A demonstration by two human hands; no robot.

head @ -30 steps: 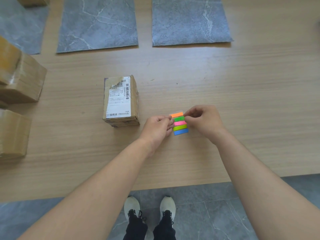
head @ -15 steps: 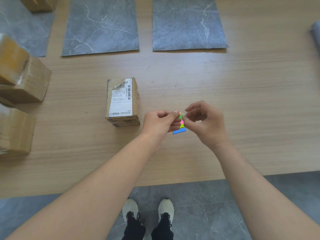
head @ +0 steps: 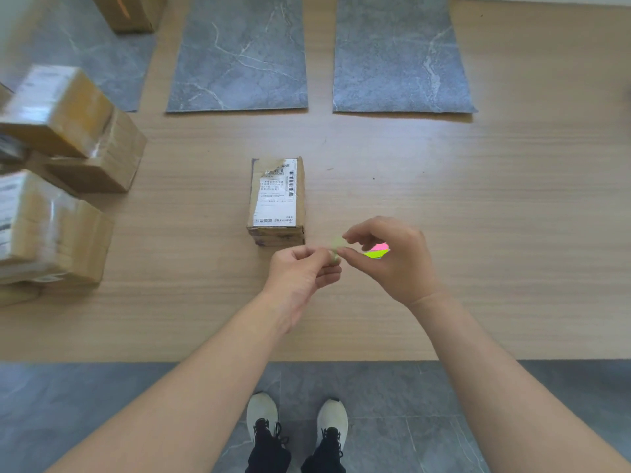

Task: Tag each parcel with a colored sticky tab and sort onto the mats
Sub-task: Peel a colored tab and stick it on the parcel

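On the pale wood-grain table, just beyond the left hand and a little to its left: a small cardboard parcel, boxy, creased with tape, white printed label facing up, long axis pointing straight away from the body toward the grey marbled mats well beyond. Nearer the left hand than the right hand. Both hands curled, fingertips meeting: right thumb and forefinger pinching a pale green sticky tab, thin, limp, blurred; left apparently gripping the tab pad, pink and lime strips showing through the right hand's loop. Probably calls for a short carry forward and left onto the smooth label. At far left, stacked parcels, glossy with tape.
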